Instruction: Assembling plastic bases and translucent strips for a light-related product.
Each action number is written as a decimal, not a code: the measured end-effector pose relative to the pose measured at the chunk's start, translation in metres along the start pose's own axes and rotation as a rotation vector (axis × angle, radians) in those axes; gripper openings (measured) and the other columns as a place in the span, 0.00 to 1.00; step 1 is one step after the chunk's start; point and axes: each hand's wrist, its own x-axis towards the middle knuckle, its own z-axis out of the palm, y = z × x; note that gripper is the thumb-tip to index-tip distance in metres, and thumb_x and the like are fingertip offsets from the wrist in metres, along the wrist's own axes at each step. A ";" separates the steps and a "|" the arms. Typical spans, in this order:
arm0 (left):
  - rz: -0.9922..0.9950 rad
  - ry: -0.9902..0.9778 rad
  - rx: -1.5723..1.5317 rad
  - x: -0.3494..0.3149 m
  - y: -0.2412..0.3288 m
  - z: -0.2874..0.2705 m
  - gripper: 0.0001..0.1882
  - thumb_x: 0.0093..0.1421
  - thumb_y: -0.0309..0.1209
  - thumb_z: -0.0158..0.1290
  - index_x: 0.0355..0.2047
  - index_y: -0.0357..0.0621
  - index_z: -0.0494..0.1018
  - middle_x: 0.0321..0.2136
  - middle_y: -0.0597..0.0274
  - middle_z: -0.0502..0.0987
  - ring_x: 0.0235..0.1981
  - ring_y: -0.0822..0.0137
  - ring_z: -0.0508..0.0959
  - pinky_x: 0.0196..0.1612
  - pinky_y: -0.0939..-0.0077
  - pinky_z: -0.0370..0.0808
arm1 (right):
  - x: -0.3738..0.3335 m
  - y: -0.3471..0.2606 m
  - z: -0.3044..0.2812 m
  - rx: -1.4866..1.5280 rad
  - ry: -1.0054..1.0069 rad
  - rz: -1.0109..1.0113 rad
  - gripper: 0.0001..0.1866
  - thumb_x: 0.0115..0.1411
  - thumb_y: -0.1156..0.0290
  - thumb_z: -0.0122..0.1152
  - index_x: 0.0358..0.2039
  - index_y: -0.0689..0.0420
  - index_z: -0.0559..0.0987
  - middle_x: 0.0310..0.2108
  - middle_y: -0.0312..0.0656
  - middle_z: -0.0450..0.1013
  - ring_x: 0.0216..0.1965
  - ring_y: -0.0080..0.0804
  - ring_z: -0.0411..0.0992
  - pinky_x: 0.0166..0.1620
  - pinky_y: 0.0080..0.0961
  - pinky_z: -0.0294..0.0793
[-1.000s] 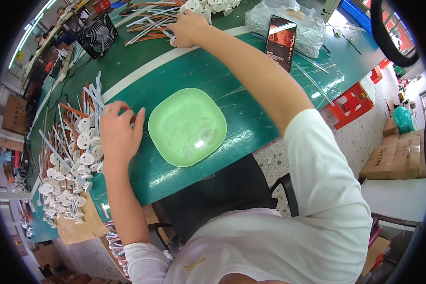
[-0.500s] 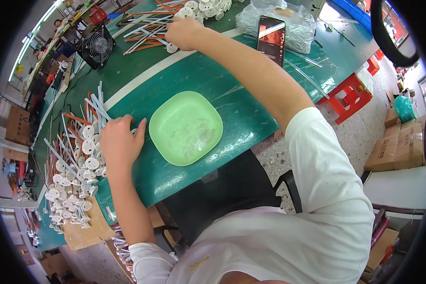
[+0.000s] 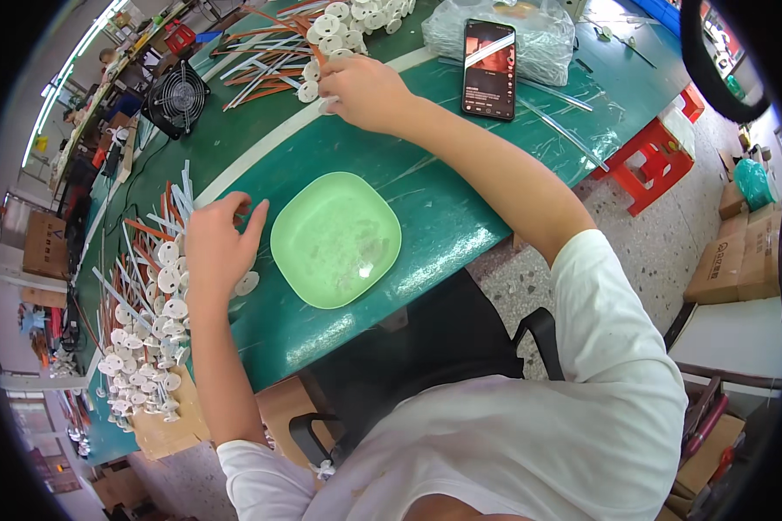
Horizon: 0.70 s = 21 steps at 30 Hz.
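Observation:
At the far side of the green table, my right hand [image 3: 363, 94] is closed round a piece with a white disc [image 3: 328, 106] and an orange strip [image 3: 320, 55] standing out past the fingers. My left hand [image 3: 219, 245] hovers at the left pile [image 3: 139, 347] of white discs with grey and orange strips, its thumb and fingers apart. One loose white disc [image 3: 246, 284] lies beside the left wrist. Between my hands a shallow green plastic dish [image 3: 294, 273] holds small clear bits. Another heap of similar pieces [image 3: 343, 30] lies beyond my right hand.
A phone [image 3: 488, 82] with a lit screen leans against a clear plastic bag [image 3: 543, 48]. Silver strips [image 3: 565, 139] lie right of it. A black fan [image 3: 179, 98] stands far left. A red stool [image 3: 652, 169] and a black chair [image 3: 443, 339] are by the table.
My right hand has drawn back from the far heap, toward me and right, with a disc piece. The left fingers have parted from a white disc, which now shows by the wrist.

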 end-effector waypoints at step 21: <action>0.021 0.328 -0.285 -0.017 0.009 0.018 0.06 0.56 0.26 0.62 0.28 0.35 0.78 0.22 0.56 0.80 0.23 0.64 0.81 0.30 0.76 0.75 | -0.005 0.007 0.026 -0.360 -0.118 -0.060 0.29 0.58 0.74 0.56 0.58 0.31 0.70 0.57 0.41 0.68 0.55 0.46 0.69 0.51 0.49 0.72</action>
